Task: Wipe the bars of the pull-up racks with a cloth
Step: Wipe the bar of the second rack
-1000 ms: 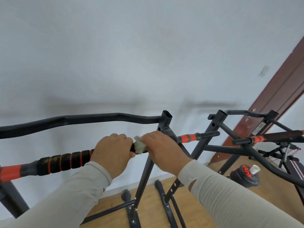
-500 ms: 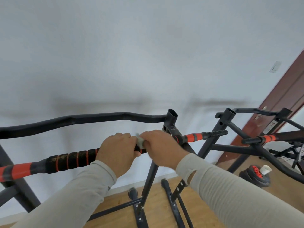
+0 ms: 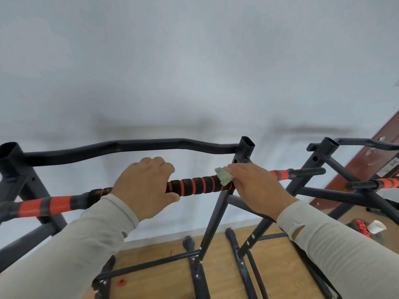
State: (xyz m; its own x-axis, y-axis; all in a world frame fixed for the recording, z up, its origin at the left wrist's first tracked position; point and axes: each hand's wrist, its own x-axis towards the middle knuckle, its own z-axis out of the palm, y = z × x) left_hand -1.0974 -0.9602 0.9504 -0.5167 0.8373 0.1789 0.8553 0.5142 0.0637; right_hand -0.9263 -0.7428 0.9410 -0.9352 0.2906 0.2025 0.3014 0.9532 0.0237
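Head view. We see the left hand (image 3: 143,188) curled over the padded bar (image 3: 194,186) of the near pull-up rack (image 3: 218,214), its fingers (image 3: 155,164) wrapped round the black-and-orange foam grip. The right hand (image 3: 257,186) grips the same bar further toward the rack's right upright, its fingers closed on a crumpled pale green cloth (image 3: 224,176) pressed against the foam. The cloth lies on the top of the bar, just beside the junction with the upright (image 3: 246,147), and only a tuft of it shows past the knuckles. Between the two hands a stretch of ringed grip is exposed. Behind the padded bar runs a bare black curved bar (image 3: 129,147), joining the two open-topped uprights. To the right stands a second rack (image 3: 330,160) with its own orange-banded handle (image 3: 382,183); the end of the near bar reaches toward it without touching. Both forearms wear light grey sleeves (image 3: 336,251). The rack feet rest on a wooden floor (image 3: 164,275) against a white wall (image 3: 194,72); a brown door (image 3: 386,152) shows at the right edge.
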